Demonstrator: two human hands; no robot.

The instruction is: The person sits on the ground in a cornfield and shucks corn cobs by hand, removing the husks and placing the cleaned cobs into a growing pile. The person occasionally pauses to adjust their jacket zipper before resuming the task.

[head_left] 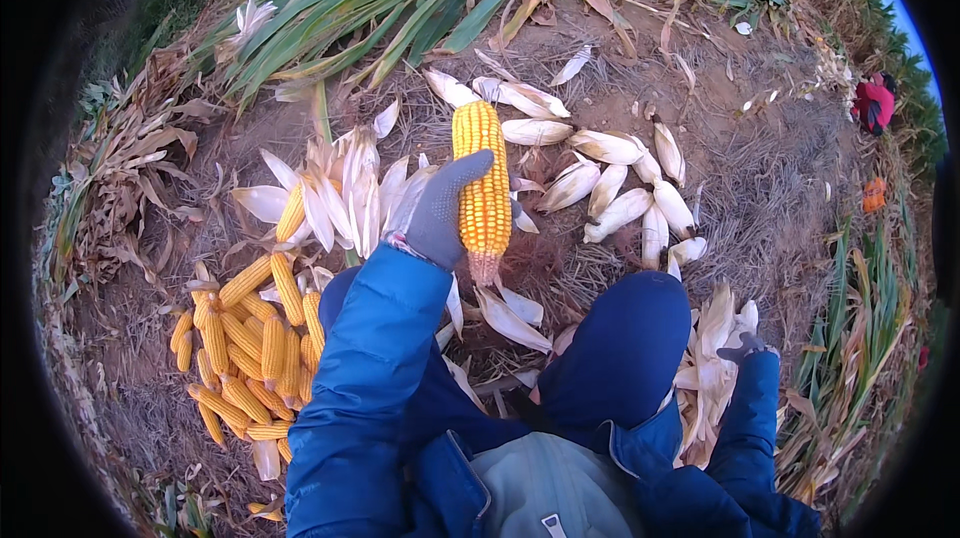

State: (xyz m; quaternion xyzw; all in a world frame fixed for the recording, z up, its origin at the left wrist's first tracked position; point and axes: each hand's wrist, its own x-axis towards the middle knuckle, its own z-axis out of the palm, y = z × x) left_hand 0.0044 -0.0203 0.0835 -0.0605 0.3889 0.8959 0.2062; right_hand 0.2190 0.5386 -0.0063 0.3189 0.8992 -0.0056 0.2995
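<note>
My left hand, in a grey glove, is closed around a bare yellow corn cob. The cob stands nearly upright in front of me, its pale stub end pointing down toward my knees. My right hand, also gloved, is low at the right beside a pile of pale corn husks. Its fingers appear stretched out over the husks, with no cob seen in them. Several husked cobs lie heaped at my left. Ahead to the right, several ears still in their husks lie on the ground.
Loose husks are spread at the front left, one yellow cob among them. Cut green corn stalks lie across the far side. More leaves line the right. A person in red is far right, near an orange object.
</note>
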